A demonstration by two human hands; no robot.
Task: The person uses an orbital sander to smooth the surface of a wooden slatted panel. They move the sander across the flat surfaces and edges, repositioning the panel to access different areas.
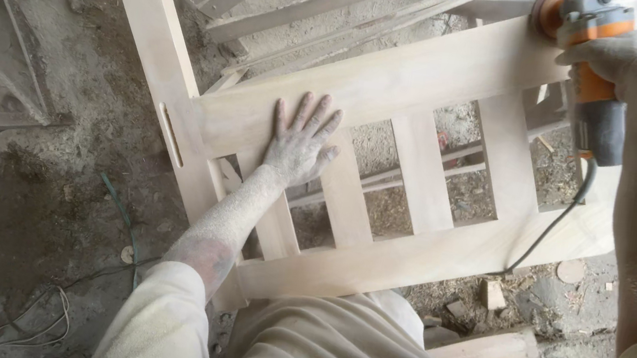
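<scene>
Fingers (pixel 312 116) of the left hand (pixel 300 147) are spread flat, palm down, pinching nothing, pressed on the wide upper rail (pixel 399 78) of a pale wooden frame (pixel 181 93). Hand and forearm are coated in fine sawdust. The rail lies right under those fingers and runs up to the right toward the other hand.

Right hand (pixel 613 62) is wrapped round the body of an orange and grey angle grinder (pixel 591 68), fingers curled tight on it, at the top right. The grinder's round head (pixel 548 10) sits at the far right end of the same rail; whether the disc touches the wood, cannot tell. The grey rear end of the tool points down from the hand, and a black cord (pixel 553 224) hangs from it, crossing the lower rail (pixel 424 256).

The two hands are well apart, both over the upper rail. Between the rails stand short upright slats (pixel 423 173), with gaps showing the ground. The frame's long side post (pixel 152 31) runs up to the left, with a narrow mortise slot (pixel 170 135) just left of the left hand.

Loose wood strips (pixel 335 3) lie beyond the frame. An offcut block (pixel 487 352) lies on the dusty floor (pixel 18 187) at lower right. A thin green wire (pixel 122 214) trails on the floor at left.
</scene>
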